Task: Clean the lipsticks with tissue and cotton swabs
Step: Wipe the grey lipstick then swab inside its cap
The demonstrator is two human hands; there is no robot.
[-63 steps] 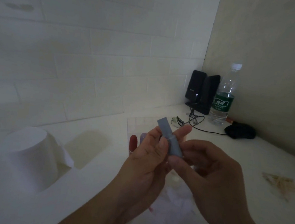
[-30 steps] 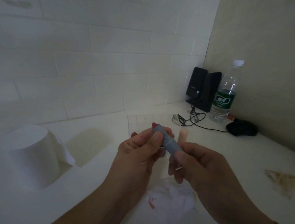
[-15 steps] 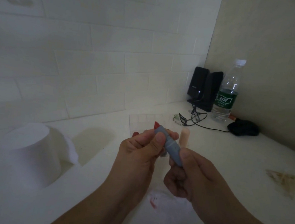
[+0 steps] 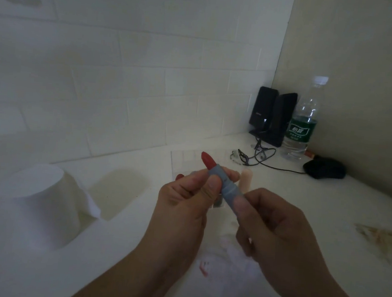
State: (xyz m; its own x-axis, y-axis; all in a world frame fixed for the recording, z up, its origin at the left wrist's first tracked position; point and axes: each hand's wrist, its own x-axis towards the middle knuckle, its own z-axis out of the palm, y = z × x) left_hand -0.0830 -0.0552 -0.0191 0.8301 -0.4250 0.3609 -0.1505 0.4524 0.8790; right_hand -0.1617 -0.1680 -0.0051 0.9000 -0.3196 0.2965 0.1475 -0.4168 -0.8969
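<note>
A roll of tissue (image 4: 41, 203) stands near the bench's (image 4: 121, 232) left edge. My left hand (image 4: 180, 208) pinches the upper part of the lipstick (image 4: 222, 184), thumb and fingers curled round the grey tube just below the red tip. The lipstick is held above the bench's middle, its long axis tilted, red tip pointing up and to the left, toward the back wall. My right hand (image 4: 275, 228) grips the tube's lower end with curled fingers. Below my hands a tissue (image 4: 225, 267) with red smears lies on the bench. Cotton swabs (image 4: 381, 238) lie scattered near the right edge.
</note>
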